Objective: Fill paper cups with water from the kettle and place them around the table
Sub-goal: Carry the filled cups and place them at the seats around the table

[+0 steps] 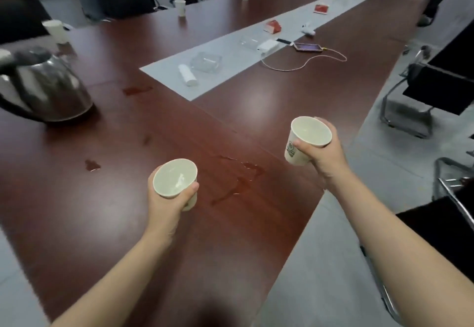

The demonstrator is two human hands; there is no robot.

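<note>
Above the table, each hand grips a paper cup: left hand, right hand.

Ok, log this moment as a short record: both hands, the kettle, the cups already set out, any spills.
left hand: grips left cup from the side, above the table
right hand: grips right cup, near the table's right edge
cup contents: a glint in the left cup suggests water; right cup unclear
kettle: steel, standing on the table at far left, untouched
placed cups: five visible along the far left edge
spill: puddle on the wood between the hands, smaller drops nearer the kettle
</note>
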